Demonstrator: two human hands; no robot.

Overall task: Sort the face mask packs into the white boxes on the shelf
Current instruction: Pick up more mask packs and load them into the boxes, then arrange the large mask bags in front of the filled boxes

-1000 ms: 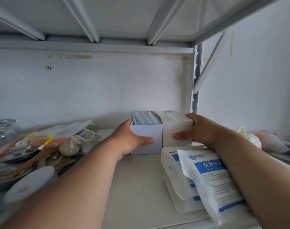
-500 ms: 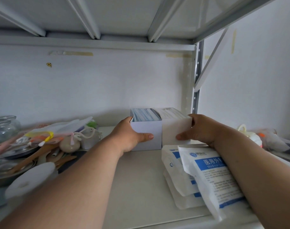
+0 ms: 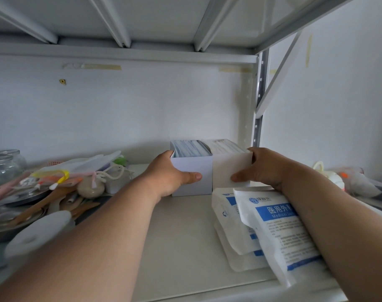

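Observation:
Two white boxes stand side by side at the back of the shelf (image 3: 181, 240). The left box (image 3: 196, 166) is filled with blue face mask packs (image 3: 191, 148); the right box (image 3: 229, 165) holds white packs (image 3: 226, 146). My left hand (image 3: 168, 175) grips the left box's outer side, thumb across its front. My right hand (image 3: 261, 168) clasps the right box's outer side, thumb on its front. Large white-and-blue mask bags (image 3: 281, 232) lie stacked under my right forearm.
On the left, a cluttered pile of wooden spoons (image 3: 55, 199), a white pouch (image 3: 118, 177), metal plates and glass jars (image 3: 5, 164), plus a white lid (image 3: 37, 234) near the front. A metal upright (image 3: 259, 110) borders the right side. More clutter lies far right (image 3: 346, 179).
Both hands have pushed the two boxes a little farther back on the shelf, keeping them together; the view has shifted slightly.

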